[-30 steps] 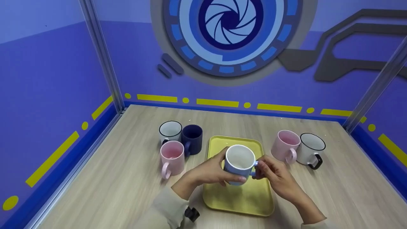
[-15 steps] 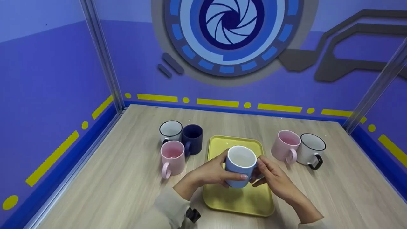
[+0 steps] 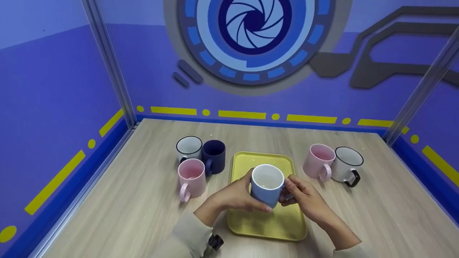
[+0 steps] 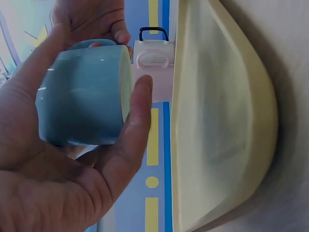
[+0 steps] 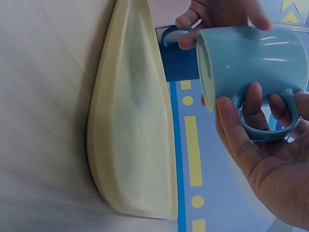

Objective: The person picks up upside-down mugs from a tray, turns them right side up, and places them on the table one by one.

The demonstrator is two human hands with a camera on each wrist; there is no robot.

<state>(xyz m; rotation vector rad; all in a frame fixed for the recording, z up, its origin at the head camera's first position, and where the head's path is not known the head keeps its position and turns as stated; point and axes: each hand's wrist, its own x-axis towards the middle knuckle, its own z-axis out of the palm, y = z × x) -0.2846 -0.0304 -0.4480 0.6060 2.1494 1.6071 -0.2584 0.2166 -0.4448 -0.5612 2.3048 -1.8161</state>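
A light blue mug (image 3: pixel 266 195) with a white inside is held above the yellow tray (image 3: pixel 267 229), its mouth facing up and a little toward me. My left hand (image 3: pixel 233 195) grips the mug's body from the left, thumb along the near side. From the right, my right hand (image 3: pixel 310 200) holds the mug's handle (image 5: pixel 265 135); the right wrist view shows fingers passing through the loop. The left wrist view shows the mug (image 4: pixel 84 94) between the left thumb and fingers, apart from the tray (image 4: pixel 212 121).
Left of the tray stand a white black-rimmed mug (image 3: pixel 189 146), a dark blue mug (image 3: pixel 217 161) and a pink mug (image 3: pixel 193 182), close together. On the right, another pink mug (image 3: pixel 316 165) stands beside another white mug (image 3: pixel 342 170). Walls bound the wooden table (image 3: pixel 143 215).
My right fingers have shifted from pinching the handle's outer side to reaching into its loop. The mug has turned slightly, and the handle shows less. The head view has shifted a little.
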